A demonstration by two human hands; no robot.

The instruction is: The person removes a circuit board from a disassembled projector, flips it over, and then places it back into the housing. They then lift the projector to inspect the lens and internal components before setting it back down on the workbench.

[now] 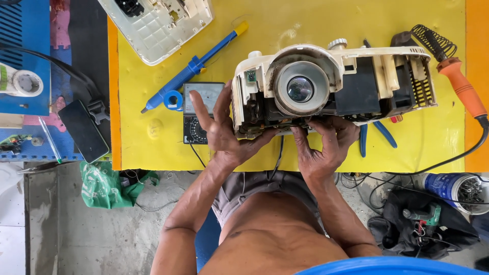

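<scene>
Yellow mat (pixel 153 127): left hand (pixel 221 130) splayed, right hand (pixel 326 145) curled, both gripping opened projector (pixel 331 84).

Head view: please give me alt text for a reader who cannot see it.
Both bare hands, left hand and right hand, grip the lower edge of an opened cream appliance with a round lens over a yellow mat. Around it lie a blue desoldering pump, an analogue meter, an orange soldering iron and a white cover.
</scene>
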